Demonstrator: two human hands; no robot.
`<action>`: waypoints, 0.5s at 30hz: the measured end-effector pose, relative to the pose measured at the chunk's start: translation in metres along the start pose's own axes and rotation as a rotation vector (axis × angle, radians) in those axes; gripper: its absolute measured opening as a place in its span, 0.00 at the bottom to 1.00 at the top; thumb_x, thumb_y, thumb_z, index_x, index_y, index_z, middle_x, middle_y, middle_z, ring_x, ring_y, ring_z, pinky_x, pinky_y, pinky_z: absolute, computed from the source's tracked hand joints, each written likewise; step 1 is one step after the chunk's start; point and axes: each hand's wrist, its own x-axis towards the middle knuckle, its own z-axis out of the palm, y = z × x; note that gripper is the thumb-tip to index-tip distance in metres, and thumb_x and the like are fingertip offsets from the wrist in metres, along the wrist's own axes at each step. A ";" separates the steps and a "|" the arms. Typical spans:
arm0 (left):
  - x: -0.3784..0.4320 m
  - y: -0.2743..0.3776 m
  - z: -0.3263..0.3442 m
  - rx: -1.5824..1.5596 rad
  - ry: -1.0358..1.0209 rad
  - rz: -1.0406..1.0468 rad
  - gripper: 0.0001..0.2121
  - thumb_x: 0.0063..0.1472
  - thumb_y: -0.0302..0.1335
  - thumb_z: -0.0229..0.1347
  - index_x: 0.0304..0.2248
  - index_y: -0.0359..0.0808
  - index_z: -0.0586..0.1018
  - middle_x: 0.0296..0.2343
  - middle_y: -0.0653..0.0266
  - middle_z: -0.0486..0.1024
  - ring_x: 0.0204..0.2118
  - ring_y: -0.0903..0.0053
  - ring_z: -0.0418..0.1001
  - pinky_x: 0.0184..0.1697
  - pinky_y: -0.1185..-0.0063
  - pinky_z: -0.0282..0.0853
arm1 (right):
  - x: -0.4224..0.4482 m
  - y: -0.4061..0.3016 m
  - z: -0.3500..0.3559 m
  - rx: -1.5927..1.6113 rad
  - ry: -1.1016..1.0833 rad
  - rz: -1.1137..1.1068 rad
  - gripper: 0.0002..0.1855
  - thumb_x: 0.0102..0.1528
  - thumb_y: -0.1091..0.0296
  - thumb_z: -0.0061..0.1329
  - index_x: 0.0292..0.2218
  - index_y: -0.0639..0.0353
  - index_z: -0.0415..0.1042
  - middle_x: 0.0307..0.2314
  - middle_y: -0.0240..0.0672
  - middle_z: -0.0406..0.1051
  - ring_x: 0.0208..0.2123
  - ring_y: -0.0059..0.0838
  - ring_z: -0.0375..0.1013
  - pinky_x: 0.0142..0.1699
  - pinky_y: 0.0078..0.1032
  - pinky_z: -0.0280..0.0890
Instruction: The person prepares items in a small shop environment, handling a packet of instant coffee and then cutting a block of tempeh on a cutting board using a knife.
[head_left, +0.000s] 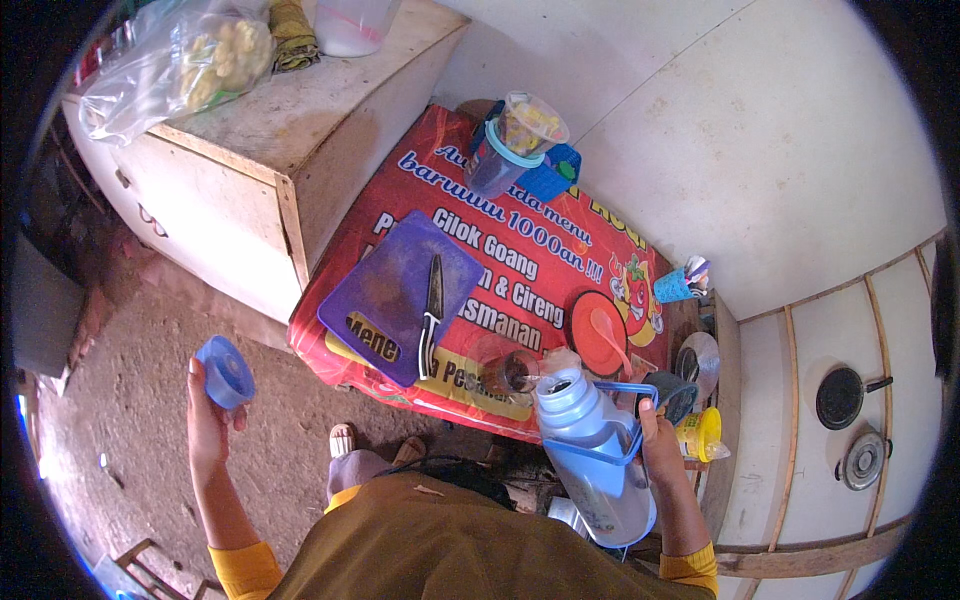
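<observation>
My left hand (210, 427) holds a blue screw lid (227, 371) out over the dirt floor. By its side handle, my right hand (658, 442) grips a large blue plastic water jug (600, 480), tilted with its uncapped mouth toward a clear cup (501, 364) on the table. Water appears to run from the mouth toward the cup, which looks partly filled with something dark. Left of the cup, a knife (432, 307) with a dark blade lies across a purple cutting board (409, 289). An orange-red plate (592, 330) with a pink spoon (606, 334) is beyond the jug's mouth.
A red printed banner (480, 409) covers the table. Stacked plastic tubs (502, 157) and a blue basket (551, 176) stand at its back. Right are a blue patterned cup (671, 286) and a yellow tub (701, 435). A wooden cabinet (300, 135) bears a plastic bag (217, 64). Pans hang on the wall.
</observation>
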 end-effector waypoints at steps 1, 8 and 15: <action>0.000 0.000 0.000 -0.019 -0.013 -0.004 0.26 0.54 0.56 0.35 0.29 0.37 0.67 0.13 0.67 0.64 0.10 0.84 0.59 0.11 0.86 0.53 | 0.001 0.002 0.001 0.000 0.000 0.000 0.38 0.49 0.32 0.28 0.14 0.63 0.65 0.10 0.35 0.62 0.15 0.29 0.64 0.24 0.27 0.59; -0.008 0.001 0.007 -0.055 -0.064 0.016 0.25 0.56 0.53 0.36 0.34 0.37 0.66 0.18 0.68 0.66 0.14 0.83 0.63 0.12 0.84 0.55 | 0.002 0.000 0.003 0.018 0.003 -0.004 0.38 0.49 0.33 0.28 0.13 0.63 0.65 0.09 0.35 0.62 0.14 0.29 0.64 0.23 0.27 0.58; -0.019 0.011 0.037 0.034 -0.352 0.167 0.29 0.54 0.53 0.40 0.40 0.30 0.65 0.20 0.66 0.67 0.17 0.82 0.66 0.17 0.84 0.62 | -0.001 0.003 0.003 0.060 -0.003 -0.003 0.37 0.49 0.33 0.28 0.12 0.62 0.64 0.08 0.34 0.61 0.12 0.27 0.62 0.20 0.26 0.57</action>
